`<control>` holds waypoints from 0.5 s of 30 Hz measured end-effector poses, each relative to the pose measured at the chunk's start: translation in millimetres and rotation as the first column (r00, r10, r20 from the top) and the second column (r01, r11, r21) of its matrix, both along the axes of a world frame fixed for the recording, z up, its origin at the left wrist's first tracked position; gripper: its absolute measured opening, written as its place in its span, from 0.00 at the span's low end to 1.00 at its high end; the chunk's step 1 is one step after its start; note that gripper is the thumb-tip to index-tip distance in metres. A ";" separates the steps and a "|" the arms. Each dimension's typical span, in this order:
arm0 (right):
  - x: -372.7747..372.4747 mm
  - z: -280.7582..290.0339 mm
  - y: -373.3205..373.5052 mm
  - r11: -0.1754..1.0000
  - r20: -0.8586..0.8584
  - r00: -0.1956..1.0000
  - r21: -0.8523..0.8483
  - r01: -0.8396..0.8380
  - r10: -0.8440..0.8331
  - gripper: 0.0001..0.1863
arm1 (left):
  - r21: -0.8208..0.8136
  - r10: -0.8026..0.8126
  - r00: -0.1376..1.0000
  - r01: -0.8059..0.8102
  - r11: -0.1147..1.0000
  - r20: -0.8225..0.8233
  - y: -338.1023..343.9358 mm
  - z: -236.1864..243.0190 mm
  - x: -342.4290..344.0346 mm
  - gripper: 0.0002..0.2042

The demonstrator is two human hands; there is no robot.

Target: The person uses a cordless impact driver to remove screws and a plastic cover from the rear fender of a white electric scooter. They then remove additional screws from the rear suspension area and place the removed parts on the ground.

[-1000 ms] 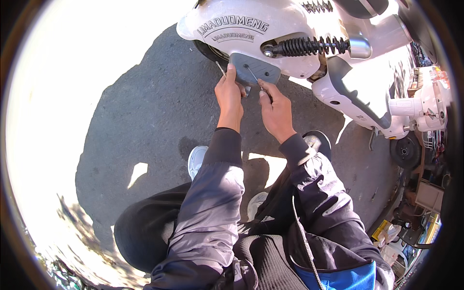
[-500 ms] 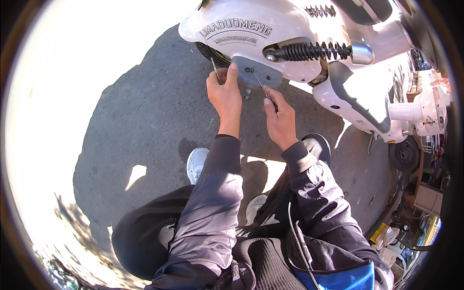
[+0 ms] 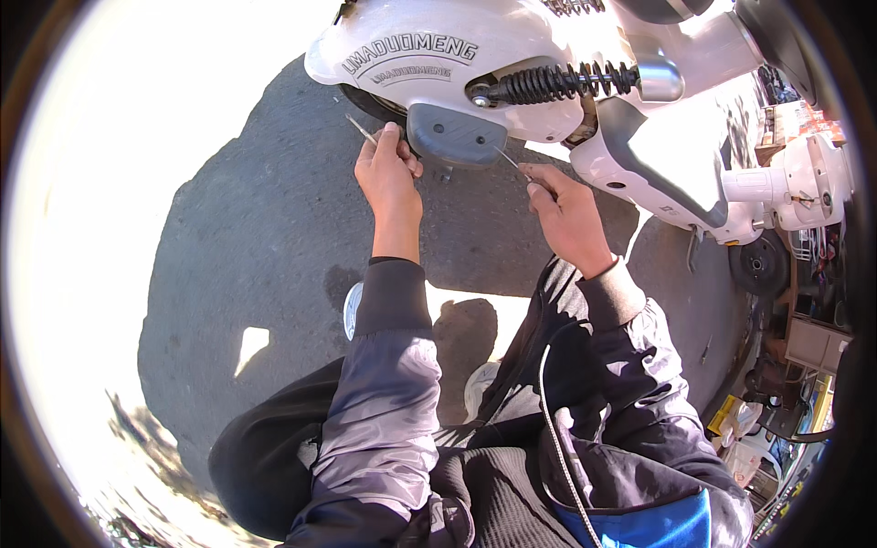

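A grey plastic pad (image 3: 452,146) with two dark round holes is fixed low on the white rear cover (image 3: 411,59) of a scooter. My left hand (image 3: 391,178) is closed by the pad's left end. A thin pale metal rod (image 3: 362,130) sticks up and left from its fingers. On the other side, my right hand (image 3: 566,215) pinches a slim metal-shafted tool (image 3: 508,157). That tool's tip is near the pad's lower right edge, and its handle end is hidden in my fingers. Part of a black tyre (image 3: 370,102) shows under the cover.
A black coil-spring shock absorber (image 3: 566,84) runs above the pad. The scooter's white front body (image 3: 658,196) extends to the right. A loose black wheel (image 3: 758,263) and cluttered shelves (image 3: 818,347) line the far right. My shoe (image 3: 481,388) rests on the shaded asphalt (image 3: 265,237).
The tool in my right hand has come away from the pad's left hole, toward lower right. My left hand has shifted slightly left and down, and the scooter appears further left in view.
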State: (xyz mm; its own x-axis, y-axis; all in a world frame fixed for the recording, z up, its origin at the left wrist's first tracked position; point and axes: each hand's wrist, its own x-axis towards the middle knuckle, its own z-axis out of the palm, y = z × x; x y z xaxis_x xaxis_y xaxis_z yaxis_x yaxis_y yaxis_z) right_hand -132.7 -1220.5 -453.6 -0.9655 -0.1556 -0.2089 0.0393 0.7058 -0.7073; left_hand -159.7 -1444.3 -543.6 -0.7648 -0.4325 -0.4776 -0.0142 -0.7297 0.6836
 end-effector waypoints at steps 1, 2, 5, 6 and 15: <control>-3.6 3.1 4.3 1.000 -0.010 1.000 0.021 -0.013 0.013 0.17 | 0.017 -0.010 0.999 0.010 1.000 0.036 0.2 -3.1 0.1 0.09; -7.2 4.4 5.4 0.997 -0.055 0.996 0.037 -0.062 0.064 0.17 | 0.031 -0.018 0.997 0.016 0.999 0.073 1.5 -5.6 0.5 0.10; -15.2 8.4 3.8 0.983 -0.108 0.980 0.098 -0.156 0.166 0.16 | 0.016 -0.042 0.992 0.040 0.999 0.117 7.7 -9.7 0.6 0.11; -17.1 9.7 2.2 0.975 -0.097 0.976 0.127 -0.181 0.194 0.16 | 0.021 -0.052 0.988 0.049 0.999 0.146 9.5 -10.2 1.0 0.12; -47.6 23.9 -16.9 0.847 -0.139 0.890 0.399 -0.351 0.434 0.14 | -0.383 -0.075 0.983 0.134 0.914 0.165 13.6 -14.0 -4.5 0.21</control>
State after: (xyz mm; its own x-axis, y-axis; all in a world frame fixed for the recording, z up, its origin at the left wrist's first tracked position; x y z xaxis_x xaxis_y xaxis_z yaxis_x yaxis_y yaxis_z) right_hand -180.3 -1237.5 -429.7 -0.8654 -0.4873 -0.1172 -0.4187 0.8315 -0.3651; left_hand -164.2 -1430.7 -557.6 -0.7519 -0.5281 -0.3946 -0.1954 -0.3930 0.8985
